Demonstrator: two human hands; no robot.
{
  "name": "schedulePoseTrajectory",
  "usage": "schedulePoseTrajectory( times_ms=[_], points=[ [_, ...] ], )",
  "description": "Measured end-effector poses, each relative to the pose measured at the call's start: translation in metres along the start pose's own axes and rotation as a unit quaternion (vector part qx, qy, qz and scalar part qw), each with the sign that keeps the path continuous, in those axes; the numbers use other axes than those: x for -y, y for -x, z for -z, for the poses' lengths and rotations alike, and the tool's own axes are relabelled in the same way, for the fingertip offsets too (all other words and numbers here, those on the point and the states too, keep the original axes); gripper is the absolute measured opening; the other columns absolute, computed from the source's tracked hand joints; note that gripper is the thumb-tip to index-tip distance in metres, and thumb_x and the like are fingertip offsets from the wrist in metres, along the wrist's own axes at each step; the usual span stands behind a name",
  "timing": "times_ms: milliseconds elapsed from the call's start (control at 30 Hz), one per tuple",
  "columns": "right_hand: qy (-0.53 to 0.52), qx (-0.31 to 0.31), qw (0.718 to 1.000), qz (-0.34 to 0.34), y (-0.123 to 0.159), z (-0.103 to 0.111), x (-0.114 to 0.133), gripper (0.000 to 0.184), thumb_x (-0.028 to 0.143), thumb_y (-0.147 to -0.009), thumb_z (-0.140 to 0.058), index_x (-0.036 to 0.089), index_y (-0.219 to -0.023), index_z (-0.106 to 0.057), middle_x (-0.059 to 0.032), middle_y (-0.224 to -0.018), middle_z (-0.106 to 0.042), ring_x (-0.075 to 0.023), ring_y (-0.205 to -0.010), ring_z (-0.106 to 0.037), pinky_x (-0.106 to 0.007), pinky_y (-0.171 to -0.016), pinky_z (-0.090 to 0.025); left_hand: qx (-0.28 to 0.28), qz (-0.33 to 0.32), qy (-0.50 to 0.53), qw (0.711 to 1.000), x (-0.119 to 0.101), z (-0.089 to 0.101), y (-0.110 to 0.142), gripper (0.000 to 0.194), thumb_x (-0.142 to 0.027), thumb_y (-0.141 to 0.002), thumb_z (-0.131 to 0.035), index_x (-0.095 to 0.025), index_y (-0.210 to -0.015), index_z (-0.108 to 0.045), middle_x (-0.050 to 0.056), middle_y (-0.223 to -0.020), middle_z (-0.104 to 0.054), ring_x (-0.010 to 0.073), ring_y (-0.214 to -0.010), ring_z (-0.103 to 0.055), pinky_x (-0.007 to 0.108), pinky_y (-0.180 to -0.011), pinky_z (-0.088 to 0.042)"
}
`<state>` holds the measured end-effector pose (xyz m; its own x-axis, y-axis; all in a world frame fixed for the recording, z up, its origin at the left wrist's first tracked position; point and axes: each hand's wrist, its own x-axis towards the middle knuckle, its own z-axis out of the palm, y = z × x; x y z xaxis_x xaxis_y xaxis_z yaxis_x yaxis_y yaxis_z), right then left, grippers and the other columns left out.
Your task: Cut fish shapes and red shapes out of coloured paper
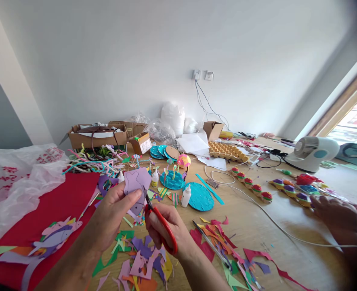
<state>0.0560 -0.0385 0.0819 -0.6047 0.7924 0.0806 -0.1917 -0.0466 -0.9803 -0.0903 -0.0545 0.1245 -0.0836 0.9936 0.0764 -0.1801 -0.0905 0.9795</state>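
Observation:
My left hand (118, 210) pinches a sheet of purple paper (138, 178) with a fish outline drawn on it. My right hand (169, 226) grips red-handled scissors (166, 230), whose dark blades meet the paper's lower right edge. Beneath both hands lie colourful paper scraps (148, 258). To the left, several cut-out paper fish (53, 238) rest in a pile on red paper (84, 190). A pen (211, 244) lies among more scraps to the right of my right hand.
Beyond my hands are a blue disc (198, 197), a glue bottle (185, 196) and a decorated blue base (172, 180). A white cable (269, 212) crosses the table. At right stand a fan (313, 153) and egg-carton caterpillars (251, 185), near another person's hand (339, 216). Boxes (98, 139) line the wall.

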Motion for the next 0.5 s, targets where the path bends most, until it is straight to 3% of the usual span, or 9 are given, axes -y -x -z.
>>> schedulePoseTrajectory(
  times_ms=[267, 500],
  points=[
    [0.006, 0.035, 0.999, 0.017, 0.0014, 0.0045, -0.0042, 0.057, 0.073, -0.074, -0.061, 0.017, -0.070, -0.052, 0.0068, -0.044, -0.048, -0.0061, -0.036, -0.037, -0.019, -0.039, -0.027, 0.002, -0.012, -0.035, 0.999, -0.0035, 0.0013, 0.0008, 0.013, -0.026, -0.070, -0.068, -0.018, -0.062, -0.061, -0.006, -0.057, -0.057, 0.0095, -0.054, -0.045, 0.019, -0.050, -0.038],
    [0.023, 0.042, 0.999, 0.018, 0.0009, 0.0066, -0.0046, 0.056, 0.071, -0.076, -0.061, 0.017, -0.066, -0.050, 0.0065, -0.043, -0.046, -0.0061, -0.037, -0.036, -0.019, -0.040, -0.026, 0.032, 0.012, -0.048, 0.998, -0.0014, 0.0098, -0.0015, 0.011, -0.029, -0.074, -0.065, -0.019, -0.069, -0.064, -0.005, -0.061, -0.060, 0.0111, -0.056, -0.047, 0.020, -0.051, -0.041]
  ],
)
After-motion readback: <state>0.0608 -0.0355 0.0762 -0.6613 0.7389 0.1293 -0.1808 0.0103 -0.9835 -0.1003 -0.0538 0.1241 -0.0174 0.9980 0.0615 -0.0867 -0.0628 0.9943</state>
